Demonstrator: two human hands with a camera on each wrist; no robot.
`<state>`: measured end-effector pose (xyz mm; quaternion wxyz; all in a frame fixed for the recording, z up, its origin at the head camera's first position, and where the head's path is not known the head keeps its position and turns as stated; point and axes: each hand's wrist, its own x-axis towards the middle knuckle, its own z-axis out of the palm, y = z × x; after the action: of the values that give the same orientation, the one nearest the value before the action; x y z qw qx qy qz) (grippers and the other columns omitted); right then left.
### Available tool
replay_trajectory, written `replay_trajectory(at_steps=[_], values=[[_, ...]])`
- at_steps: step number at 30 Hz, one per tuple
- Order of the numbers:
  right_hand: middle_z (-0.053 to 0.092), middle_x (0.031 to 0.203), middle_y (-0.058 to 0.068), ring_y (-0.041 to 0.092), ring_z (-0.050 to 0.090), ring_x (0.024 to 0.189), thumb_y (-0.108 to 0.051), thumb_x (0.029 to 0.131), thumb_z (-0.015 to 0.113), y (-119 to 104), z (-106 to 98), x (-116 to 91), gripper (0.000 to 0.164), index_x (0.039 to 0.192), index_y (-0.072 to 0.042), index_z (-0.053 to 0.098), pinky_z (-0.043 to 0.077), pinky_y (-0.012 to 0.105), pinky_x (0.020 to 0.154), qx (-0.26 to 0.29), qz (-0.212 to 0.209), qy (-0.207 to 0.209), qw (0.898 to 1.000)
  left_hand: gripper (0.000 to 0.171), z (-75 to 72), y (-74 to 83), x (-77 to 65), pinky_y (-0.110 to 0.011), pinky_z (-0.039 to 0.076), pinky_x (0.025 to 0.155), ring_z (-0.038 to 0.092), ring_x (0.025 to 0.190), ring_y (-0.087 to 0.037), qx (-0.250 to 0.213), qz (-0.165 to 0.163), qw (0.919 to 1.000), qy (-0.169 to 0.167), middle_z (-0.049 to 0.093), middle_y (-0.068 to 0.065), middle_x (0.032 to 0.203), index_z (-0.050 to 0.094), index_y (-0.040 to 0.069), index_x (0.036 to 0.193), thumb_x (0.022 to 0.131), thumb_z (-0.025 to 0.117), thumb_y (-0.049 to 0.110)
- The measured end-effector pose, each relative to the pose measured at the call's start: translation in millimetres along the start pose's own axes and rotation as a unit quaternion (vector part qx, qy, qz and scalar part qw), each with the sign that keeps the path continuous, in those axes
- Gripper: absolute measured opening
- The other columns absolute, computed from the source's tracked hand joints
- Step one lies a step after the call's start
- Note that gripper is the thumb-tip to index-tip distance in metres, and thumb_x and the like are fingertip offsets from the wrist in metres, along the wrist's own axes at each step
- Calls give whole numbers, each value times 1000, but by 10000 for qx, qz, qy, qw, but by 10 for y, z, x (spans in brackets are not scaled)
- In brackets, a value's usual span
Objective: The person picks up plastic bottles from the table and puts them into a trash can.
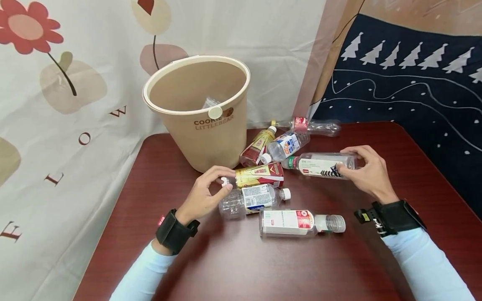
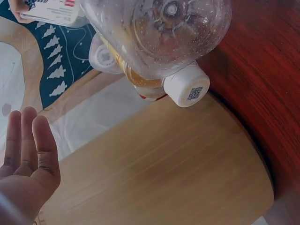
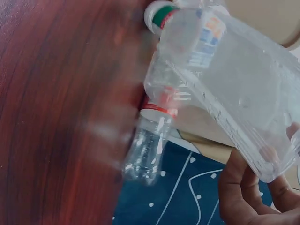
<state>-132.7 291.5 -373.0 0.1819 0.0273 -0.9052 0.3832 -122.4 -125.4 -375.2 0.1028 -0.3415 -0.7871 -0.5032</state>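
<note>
"What is your right hand (image 1: 370,173) on?"

"A clear, square-sided plastic bottle (image 1: 325,164) with a white label and a green neck band. My thumb lies on the label and my fingers curl round the base end. It's toward the right of the dark red wooden bench (image 1: 293,271), its neck just beside a clear bottle with a blue-and-orange label (image 1: 288,145). The base may be raised off the wood; the right wrist view is too blurred for me to be sure."

"And the other?"

"My left hand (image 1: 207,193) holds nothing, fingers and thumb apart, near the white-capped yellow-and-red bottle (image 1: 260,175)."

"How does yours handle?"

"It looks empty, so I'd expect it light and thin-walled: hard to break, easy to dent, slick where it's bare. The labelled middle should grip best, pinched gently across the flat sides, with the corners adding some stiffness."

"Anything readable?"

"COOKIE LITTLEBEAR on the tapered beige plastic bucket (image 1: 211,142), and dark red F, L, O, W climbing the pale patterned wall cloth (image 1: 45,138). The left wrist view shows a square printed code (image 2: 195,93) on a white screw cap (image 2: 180,85)."
</note>
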Motion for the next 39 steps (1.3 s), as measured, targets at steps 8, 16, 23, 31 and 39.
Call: replay_trajectory(at_steps=[8, 16, 23, 31, 39], values=[[48, 104, -23, -2, 46, 88, -12, 82, 74, -59, -126, -75, 34, 115, -7, 65, 38, 6, 74, 238, -289, -237, 9990, 24, 37, -5, -22, -27, 52, 78, 60, 102, -20, -37, -39, 10000, -18, 65, -10, 116, 66, 5, 113, 89, 63, 0], [52, 109, -19, -3, 53, 87, -2, 82, 72, -163, -245, -132, 36, 118, -5, 63, 44, -1, 76, 714, -279, -316, 9966, 23, 142, -41, -73, -28, 56, 79, 61, 105, -19, -230, -254, 9994, -98, 63, -11, 118, 66, 4, 113, 91, 63, 0], [57, 118, -10, 2, 57, 99, 15, 83, 62, -300, -251, -201, 40, 120, -1, 61, 50, 7, 76, 2117, -703, -753, 9719, 27, 213, -19, -40, -33, 57, 81, 60, 108, -18, -449, -215, 9988, 24, 62, -12, 120, 64, 3, 116, 89, 65, -1], [59, 122, 7, 12, 61, 98, 24, 79, 52, -447, -124, -284, 46, 119, 4, 60, 55, 16, 76, 4008, -1202, -1177, 9006, 43, 246, 36, 31, -49, 56, 86, 57, 114, -29, -1063, -316, 9936, 222, 56, -15, 128, 57, -1, 126, 85, 68, 0], [61, 121, 15, 21, 57, 110, 28, 74, 47, -552, 52, -367, 45, 116, 15, 57, 52, 19, 83, 4640, -1549, -891, 8676, 47, 242, 84, 43, -36, 59, 81, 58, 109, -8, -1696, -241, 9845, 368, 52, -26, 127, 55, -7, 125, 80, 70, -8]])
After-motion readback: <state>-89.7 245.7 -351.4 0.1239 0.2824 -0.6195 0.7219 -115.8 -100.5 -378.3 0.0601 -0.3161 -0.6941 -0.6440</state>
